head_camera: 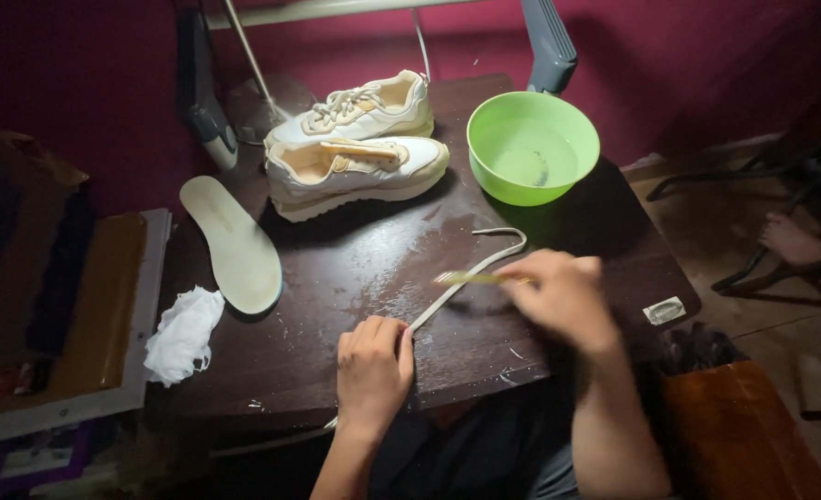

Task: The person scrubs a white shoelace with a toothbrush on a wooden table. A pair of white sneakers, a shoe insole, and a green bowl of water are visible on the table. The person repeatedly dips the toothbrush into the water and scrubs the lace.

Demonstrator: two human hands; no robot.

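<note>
Now the left hand (373, 368) pins the shoelace (461, 281) flat; the right hand (563, 294) grips a brush (471, 277) above it.

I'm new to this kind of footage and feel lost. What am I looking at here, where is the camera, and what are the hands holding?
There is no machine here: one camera on a person's head looks down at their own bare hands. The left hand presses a white shoelace onto a dark, wet table. The right hand, blurred, holds a thin yellowish brush against the lace. Behind lie two cream sneakers, one without laces, a green bowl of water, a loose insole and a crumpled white cloth.
</note>
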